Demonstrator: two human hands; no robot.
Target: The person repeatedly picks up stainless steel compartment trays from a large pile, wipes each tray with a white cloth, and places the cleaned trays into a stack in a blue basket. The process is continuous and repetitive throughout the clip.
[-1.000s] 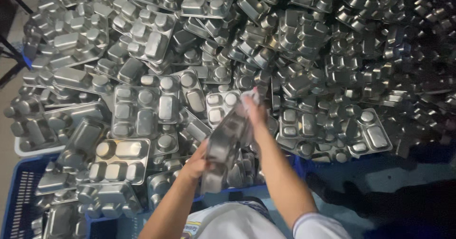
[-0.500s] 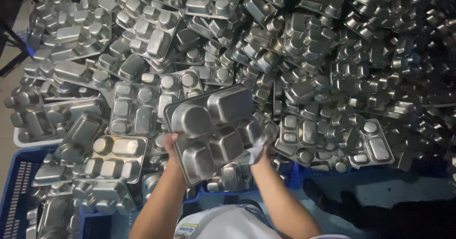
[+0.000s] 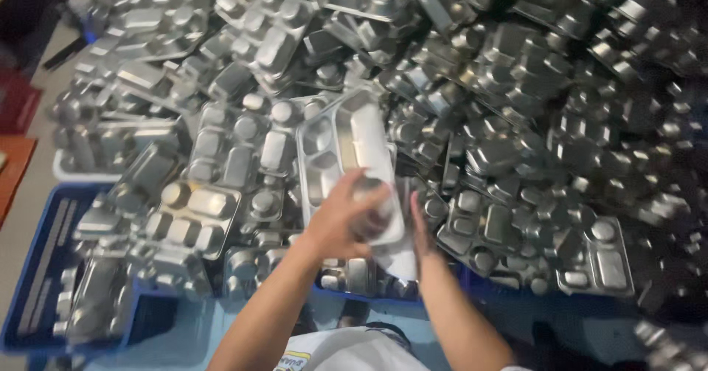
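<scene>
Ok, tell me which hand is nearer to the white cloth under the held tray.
Right. The right hand lies against the white cloth at the steel tray's lower right edge. The left hand rests on the tray's near end, just left of the cloth.

Left hand spread palm-down, right hand seemingly edge-on beside it, forearms converging.

No packages, labels, signs or screens visible; only bare unmarked metal and plastic.
</scene>
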